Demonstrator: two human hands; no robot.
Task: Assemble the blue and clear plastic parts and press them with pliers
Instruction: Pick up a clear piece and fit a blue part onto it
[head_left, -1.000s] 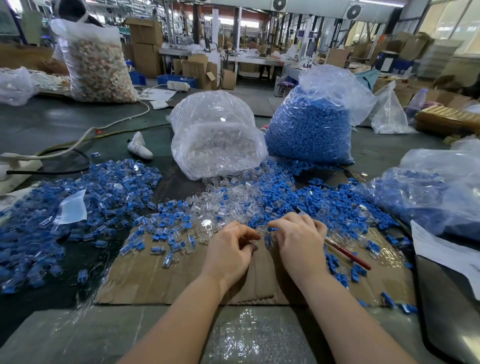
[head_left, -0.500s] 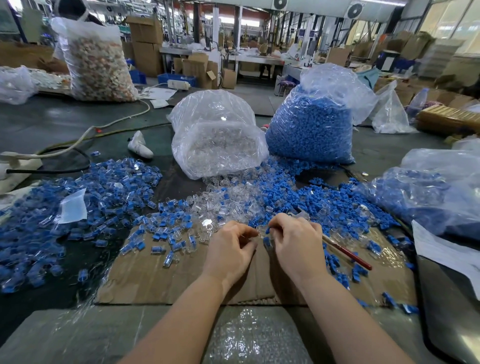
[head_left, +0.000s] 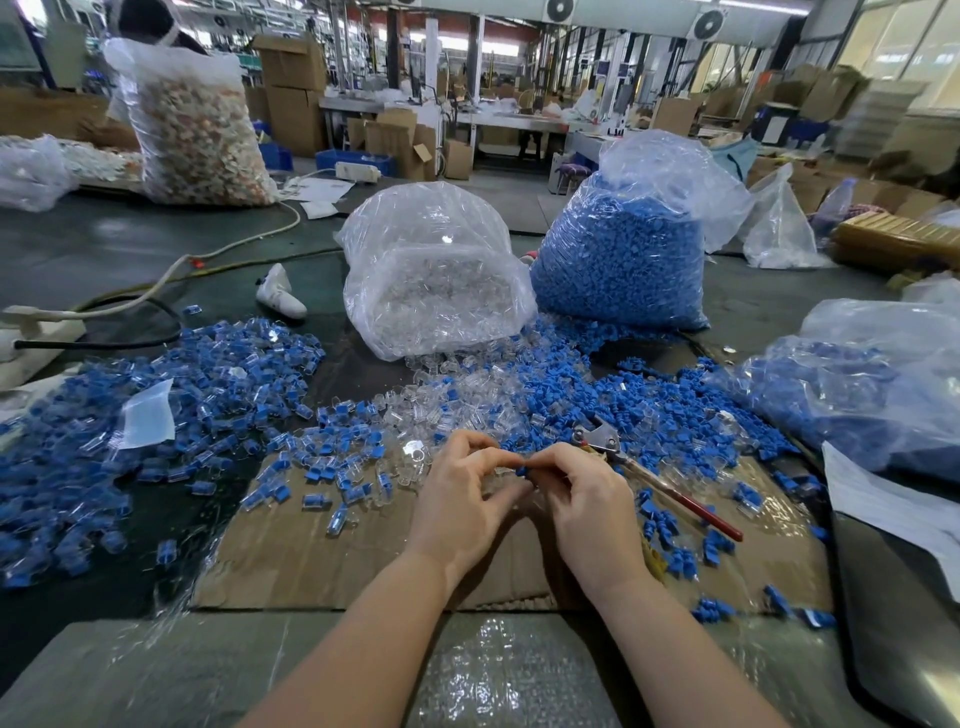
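While the pliers (head_left: 655, 483) lie unused on the cardboard sheet (head_left: 322, 561) just right of the hands, the person brings two small pieces together above it. The right hand (head_left: 587, 509) pinches a blue part (head_left: 521, 471) between thumb and forefinger, only its tip showing; the left hand (head_left: 467, 499) has its fingertips curled in to meet it, apparently holding a clear part (head_left: 503, 471), though that piece is barely discernible against the skin. Both pieces look tiny, light and rigid, so a fingertip pinch on their sides should suffice. The smooth clear shell is probably slick and easy to drop, and thin enough that the pliers should squeeze it gently. Loose clear parts (head_left: 467, 395) and loose blue parts (head_left: 649, 410) are heaped on the counter (head_left: 104, 244) beyond the hands, spilling from two bags; finished-looking pieces (head_left: 208, 384) spread to the left.
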